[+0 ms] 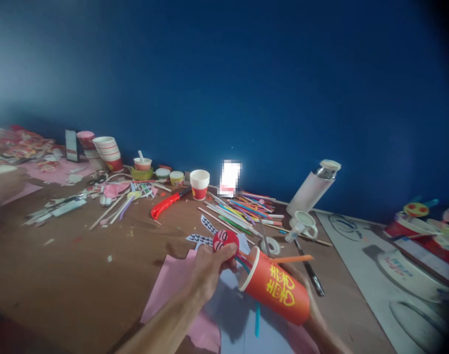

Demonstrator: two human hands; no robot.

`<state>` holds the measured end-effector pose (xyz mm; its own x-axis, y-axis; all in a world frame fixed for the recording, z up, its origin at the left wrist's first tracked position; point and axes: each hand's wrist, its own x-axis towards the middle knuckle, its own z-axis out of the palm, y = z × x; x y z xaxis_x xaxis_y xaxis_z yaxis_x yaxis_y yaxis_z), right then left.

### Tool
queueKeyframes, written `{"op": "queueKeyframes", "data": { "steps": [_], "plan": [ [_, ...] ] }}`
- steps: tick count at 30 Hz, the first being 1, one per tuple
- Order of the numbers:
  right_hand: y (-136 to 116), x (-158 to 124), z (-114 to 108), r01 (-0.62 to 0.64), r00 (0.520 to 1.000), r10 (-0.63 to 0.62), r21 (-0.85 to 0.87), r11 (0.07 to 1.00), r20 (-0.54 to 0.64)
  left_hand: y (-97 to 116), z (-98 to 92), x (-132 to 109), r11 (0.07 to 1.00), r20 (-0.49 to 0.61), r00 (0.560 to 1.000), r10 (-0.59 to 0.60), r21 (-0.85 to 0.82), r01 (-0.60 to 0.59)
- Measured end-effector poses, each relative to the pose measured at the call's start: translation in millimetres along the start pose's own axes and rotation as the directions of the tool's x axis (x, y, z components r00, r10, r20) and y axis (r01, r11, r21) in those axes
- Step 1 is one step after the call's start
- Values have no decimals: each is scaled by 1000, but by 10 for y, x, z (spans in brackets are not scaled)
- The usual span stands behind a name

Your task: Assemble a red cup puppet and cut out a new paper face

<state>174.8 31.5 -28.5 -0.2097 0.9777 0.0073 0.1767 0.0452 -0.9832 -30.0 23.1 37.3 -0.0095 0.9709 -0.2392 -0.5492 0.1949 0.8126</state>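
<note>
My left hand [210, 268] is closed on a red round piece with a face drawn on it [224, 241], just outside the mouth of a red paper cup [279, 290]. Thin coloured strips run from behind the piece toward the cup's opening. The cup lies tilted on its side in the air, with yellow characters on its wall. My right hand [313, 309] grips it from behind; most of those fingers are hidden. An orange strip [294, 258] sticks out beyond the cup, and a blue strip [257, 319] shows below it. Under both hands lie pink paper [169, 280] and white paper [234, 319].
Coloured sticks [242, 216], a red-handled cutter [167, 204] and small cups [200, 184] lie ahead. To the right stand a tilted flask [313, 187] and a mug [305, 223]. A blurred hand of another person [3, 184] is at far left. A blue wall [224, 88] closes the back.
</note>
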Motion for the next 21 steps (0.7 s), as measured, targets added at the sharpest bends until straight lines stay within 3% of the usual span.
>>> {"op": "queueKeyframes", "data": {
  "steps": [5, 12, 17, 21],
  "plan": [
    [-105, -63, -199, 90, 996, -89, -66, 994, 14, 42, 27, -26, 1000, 40, 999, 9, 21, -10],
    [-178, -207, -229, 6, 975, 5, -50, 999, 224, 101, 42, -62, 995, 101, 995, -24, 97, 14],
    [-209, -265, -166, 0, 974, 4, -17, 1000, 228, 76, -38, -9, 986, 88, 995, 39, 155, -52],
    [-114, -309, -122, -51, 990, 44, 46, 998, 137, 30, -108, 16, 966, 75, 993, 95, 234, -110]
  ]
}}
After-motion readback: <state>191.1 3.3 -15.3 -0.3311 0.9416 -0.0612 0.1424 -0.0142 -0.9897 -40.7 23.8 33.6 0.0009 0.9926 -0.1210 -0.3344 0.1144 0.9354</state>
